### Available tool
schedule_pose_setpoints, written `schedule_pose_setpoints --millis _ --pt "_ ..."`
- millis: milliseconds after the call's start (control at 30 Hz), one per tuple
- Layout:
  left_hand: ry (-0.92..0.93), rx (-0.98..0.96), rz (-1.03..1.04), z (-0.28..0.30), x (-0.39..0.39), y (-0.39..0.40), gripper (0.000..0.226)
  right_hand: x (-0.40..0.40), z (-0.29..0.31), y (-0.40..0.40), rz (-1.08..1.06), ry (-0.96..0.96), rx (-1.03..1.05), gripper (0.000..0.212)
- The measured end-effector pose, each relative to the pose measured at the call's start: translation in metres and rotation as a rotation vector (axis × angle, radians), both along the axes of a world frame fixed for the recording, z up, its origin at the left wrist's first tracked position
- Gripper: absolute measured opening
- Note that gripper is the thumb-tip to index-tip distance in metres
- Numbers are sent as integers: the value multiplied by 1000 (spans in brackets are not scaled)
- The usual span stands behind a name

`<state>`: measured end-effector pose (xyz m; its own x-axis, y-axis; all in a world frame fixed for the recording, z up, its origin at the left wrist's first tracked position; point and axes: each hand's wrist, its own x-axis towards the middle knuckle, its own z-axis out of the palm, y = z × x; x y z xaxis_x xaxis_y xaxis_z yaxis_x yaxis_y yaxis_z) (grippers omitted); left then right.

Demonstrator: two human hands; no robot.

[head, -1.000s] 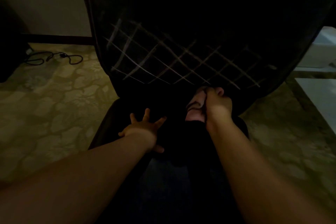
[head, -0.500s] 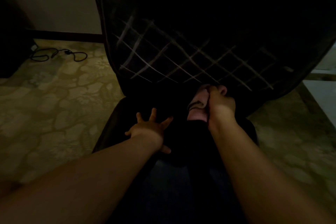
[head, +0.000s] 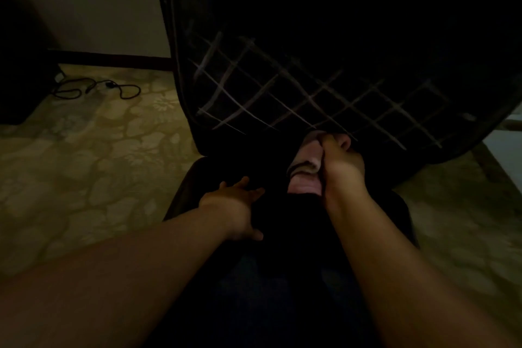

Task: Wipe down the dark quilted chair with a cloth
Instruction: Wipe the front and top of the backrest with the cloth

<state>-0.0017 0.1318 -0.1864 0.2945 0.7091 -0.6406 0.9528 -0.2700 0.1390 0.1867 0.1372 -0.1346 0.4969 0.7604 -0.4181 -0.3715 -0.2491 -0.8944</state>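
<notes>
The dark quilted chair [head: 296, 93] fills the middle and top of the dim view, its backrest crossed by pale diagonal stitching. My right hand [head: 340, 162] grips a bunched pale cloth [head: 306, 167] and holds it against the crease where the backrest meets the seat. My left hand [head: 236, 205] rests on the dark seat with its fingers spread, to the left of the cloth. The seat surface is almost black and shows little detail.
A patterned yellowish carpet [head: 84, 164] surrounds the chair. A black cable [head: 96, 87] lies coiled on the floor at the far left near a dark skirting board. Something dark stands at the left edge [head: 19, 65], and pale furniture [head: 505, 147] shows at the right.
The view has shifted so the chair sits further right in frame. My right hand stays at the crease with the cloth. My left hand's fingers have drawn a little closer together.
</notes>
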Motion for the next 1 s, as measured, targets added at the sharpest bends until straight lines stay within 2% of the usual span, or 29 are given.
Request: schedule_pose_setpoints --millis 100,167,233,367,567,667,767,900,1000 --pt "126 63 -107 -4 -23 15 122 -5 -8 3 -10 51 1 17" --pt "205 61 -134 -8 -35 17 125 -10 -17 7 -34 104 -20 23" --pt "185 38 -71 -15 -41 16 126 -16 -24 9 -85 164 -53 33" --pt "172 23 -18 -22 -42 17 128 -25 -17 13 -67 21 -55 37" --pt "149 -15 68 -10 -39 10 123 -36 -15 17 -13 -65 -42 29" --pt "152 -21 71 -11 -39 11 125 -42 -20 21 14 34 -95 30" --pt "141 -17 76 -12 -40 9 125 -53 -16 23 25 -1 -116 28" --pt "135 -8 67 -11 -40 8 124 -70 -3 18 38 -94 41 27" --pt "136 -12 73 -11 -40 8 126 -76 -3 23 21 -37 15 23"
